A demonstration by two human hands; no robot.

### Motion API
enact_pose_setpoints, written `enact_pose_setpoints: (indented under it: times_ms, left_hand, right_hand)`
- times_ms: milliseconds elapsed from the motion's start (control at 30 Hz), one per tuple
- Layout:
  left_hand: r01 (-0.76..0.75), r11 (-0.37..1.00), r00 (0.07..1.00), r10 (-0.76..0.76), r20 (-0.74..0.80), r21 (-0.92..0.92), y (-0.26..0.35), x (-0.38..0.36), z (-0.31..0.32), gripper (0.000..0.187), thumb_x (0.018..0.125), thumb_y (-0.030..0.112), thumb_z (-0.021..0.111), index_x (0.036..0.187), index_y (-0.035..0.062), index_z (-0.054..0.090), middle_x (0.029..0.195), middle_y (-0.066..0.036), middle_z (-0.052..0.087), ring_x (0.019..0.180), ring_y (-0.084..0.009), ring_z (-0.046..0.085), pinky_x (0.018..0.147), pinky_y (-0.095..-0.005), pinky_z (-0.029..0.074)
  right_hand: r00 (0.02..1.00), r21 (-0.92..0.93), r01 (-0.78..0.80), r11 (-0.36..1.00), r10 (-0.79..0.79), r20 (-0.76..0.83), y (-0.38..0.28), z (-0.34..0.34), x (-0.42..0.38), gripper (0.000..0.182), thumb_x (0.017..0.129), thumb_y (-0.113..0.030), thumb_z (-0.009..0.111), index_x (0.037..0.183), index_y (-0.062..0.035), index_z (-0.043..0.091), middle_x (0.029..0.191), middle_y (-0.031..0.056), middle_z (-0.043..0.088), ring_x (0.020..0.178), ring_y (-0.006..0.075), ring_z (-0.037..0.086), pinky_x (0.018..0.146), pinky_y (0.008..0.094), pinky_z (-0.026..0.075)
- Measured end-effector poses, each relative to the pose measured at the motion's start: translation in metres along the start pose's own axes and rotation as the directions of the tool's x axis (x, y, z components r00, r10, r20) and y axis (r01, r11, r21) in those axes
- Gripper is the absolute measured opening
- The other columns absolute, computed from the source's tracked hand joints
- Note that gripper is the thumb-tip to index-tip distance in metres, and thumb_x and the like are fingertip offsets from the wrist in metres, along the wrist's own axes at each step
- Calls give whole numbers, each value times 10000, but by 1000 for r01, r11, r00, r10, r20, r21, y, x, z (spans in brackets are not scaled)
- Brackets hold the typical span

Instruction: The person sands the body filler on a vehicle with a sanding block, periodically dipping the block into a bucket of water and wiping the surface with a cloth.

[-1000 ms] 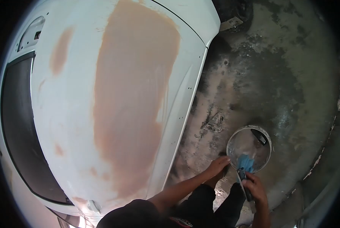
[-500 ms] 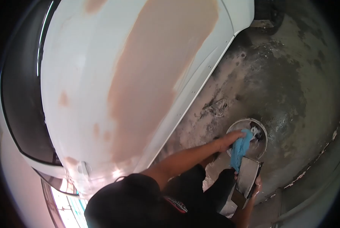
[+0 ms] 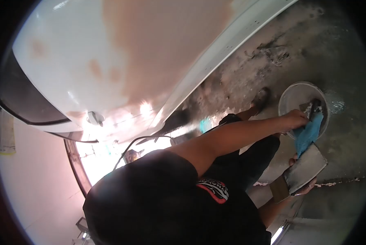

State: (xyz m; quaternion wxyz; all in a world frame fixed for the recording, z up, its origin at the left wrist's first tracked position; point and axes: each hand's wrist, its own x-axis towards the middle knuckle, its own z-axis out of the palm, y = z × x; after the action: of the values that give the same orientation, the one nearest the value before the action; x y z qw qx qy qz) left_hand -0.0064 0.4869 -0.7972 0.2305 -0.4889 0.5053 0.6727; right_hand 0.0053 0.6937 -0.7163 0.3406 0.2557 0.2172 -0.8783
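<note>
My left hand (image 3: 295, 120) is closed on a light blue cloth (image 3: 309, 132), at the near rim of a round bucket (image 3: 282, 107). The cloth hangs down to the edge of a flat grey sanding block (image 3: 307, 166) with a brown strip (image 3: 279, 189) at one end. From beneath, my right hand (image 3: 307, 188) grips this block, with the thumb at one edge and fingertips at the other. Inside the bucket, a dark object (image 3: 315, 107) with whitish bits shows beyond the cloth.
A white car body panel (image 3: 76, 53) with broad brownish patches (image 3: 162, 45) fills the upper left, a door handle (image 3: 95, 118) at its lower end. The stained, wet-looking floor (image 3: 248, 69) runs beneath the bucket. One sandalled foot (image 3: 261, 99) stands near the bucket. Bright light comes from behind.
My view has turned, so the bucket and both hands appear farther right and higher. Both hands keep their hold on the cloth and the sanding block.
</note>
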Motion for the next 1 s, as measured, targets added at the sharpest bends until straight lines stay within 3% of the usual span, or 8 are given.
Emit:
enact_pose_setpoints:
  times_ms: [200,300,400,567,600,733,900,1000]
  left_hand:
    - [101,995,981,-99,168,-4,-28,2,-25,184,771,109,683,916,5,729,816,-60,670,805,-138,620,704,-298,483]
    - [-565,813,790,485,374,139,-59,10,-53,158,793,130,704,912,27,716,806,-61,650,772,-163,627,698,-290,493]
    - [60,995,980,-74,186,78,-31,-14,-56,191,846,208,697,968,63,717,906,-96,655,883,-225,649,783,-353,516]
    - [-495,751,841,541,23,438,-60,12,-70,301,856,338,687,1068,126,720,1164,-124,646,1197,-311,564,1018,-476,428]
    - [-87,933,967,163,-194,348,-40,6,-68,317,863,302,675,1123,123,700,1247,-136,617,1217,-334,554,1066,-459,411]
    - [-107,939,988,64,-140,-327,-35,23,-110,272,959,237,643,1151,45,648,1057,-71,678,944,-185,654,800,-368,525]
    - [-144,964,973,98,-207,-224,-16,42,-130,212,932,172,679,1089,32,656,1017,-72,676,906,-160,658,774,-326,530]
    - [-163,985,967,148,-206,-57,-19,55,-123,207,925,178,692,1065,28,663,1017,-69,676,907,-144,656,785,-308,532]
  right_hand:
    - [999,3,-40,999,40,17,-3,-16,6,820,884,-535,540,1457,24,362,1356,296,432,1038,419,531,744,483,477]
    - [999,-9,-52,999,52,3,-6,-23,6,832,884,-532,544,1484,-2,317,1356,324,406,1024,443,520,775,483,502]
    - [994,-31,-101,994,101,-30,-14,-29,6,845,858,-514,569,1485,-11,309,1321,319,427,1018,446,524,770,468,501]
    - [992,-21,-125,992,125,-19,-21,-43,4,865,804,-470,612,1465,13,330,1263,333,460,995,433,543,753,459,511]
    - [991,-4,-131,991,131,-5,-22,-49,2,869,793,-461,621,1461,17,335,1251,335,466,990,430,546,749,457,513]
    - [986,86,-116,990,105,127,-25,-64,-10,887,750,-425,655,1445,36,351,1204,346,492,971,419,561,735,449,521]
    - [957,92,-157,983,129,261,-22,-63,-17,911,696,-380,697,1424,59,372,1145,359,525,948,405,579,718,440,531]
    - [980,233,-178,956,193,-43,-15,-3,-18,913,676,-338,712,1419,75,377,1102,382,525,912,441,576,680,440,529]
